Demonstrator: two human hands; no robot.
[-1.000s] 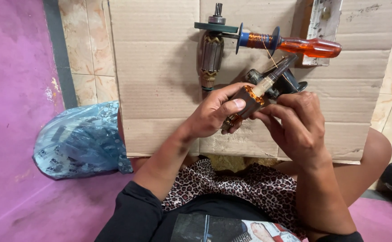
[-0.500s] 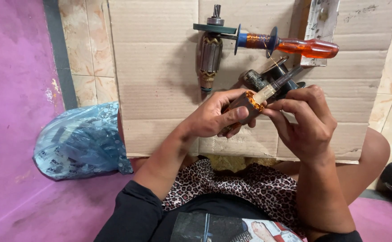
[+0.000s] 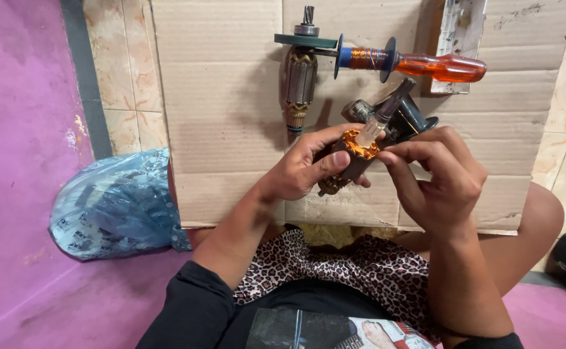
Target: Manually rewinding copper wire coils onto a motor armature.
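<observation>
Flattened cardboard (image 3: 231,129) covers a tiled floor beside a purple wall, and the person sits at its near edge with both hands raised over it.

Grip first: the left hand (image 3: 309,169) is wrapped around a small motor armature (image 3: 354,155), thumb lying along its near side and fingers curled behind its dark body, so the hand is closed firmly on it. The armature tilts, its shaft pointing up and to the right toward the far right corner of the cardboard, with bright copper windings showing at the upper end. The right hand (image 3: 439,181) comes in from the right with fingers drawn together; thumb and forefinger tips meet at the copper windings near the pale sleeve on the shaft, pinching there. Whether a wire is caught between those fingertips is too small to tell.

Just behind the hands, a dark round motor part (image 3: 412,119) lies on the cardboard. Farther toward the far edge lies a second armature (image 3: 299,81) with a green disc at its top, and beside it a tool with an orange translucent handle (image 3: 441,66) and copper wire wound on a blue spool. Off the left edge of the cardboard, a crumpled blue plastic bag (image 3: 118,207) rests on the floor.
</observation>
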